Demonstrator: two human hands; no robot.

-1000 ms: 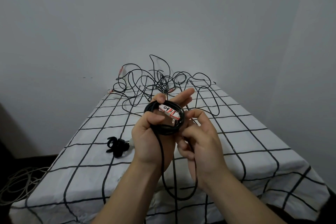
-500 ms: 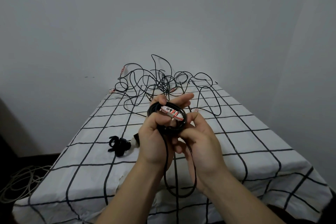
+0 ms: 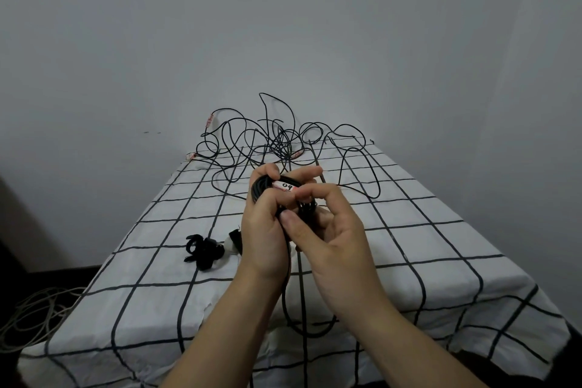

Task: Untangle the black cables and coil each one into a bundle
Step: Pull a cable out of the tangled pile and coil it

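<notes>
My left hand grips a coiled black cable bundle that carries a white and red label. My right hand curls against the bundle's right side, its thumb and fingers pinching the cable's loose strand. A slack loop of that cable hangs below my hands over the table's front. A tangle of black cables lies at the far end of the table. A finished small black bundle rests on the cloth left of my left hand.
The table wears a white cloth with a black grid and stands against a grey wall. A pale cable pile lies on the floor at the lower left.
My right hand has risen and swung over the bundle, its fingers now at the label. The hanging loop has shortened a little.
</notes>
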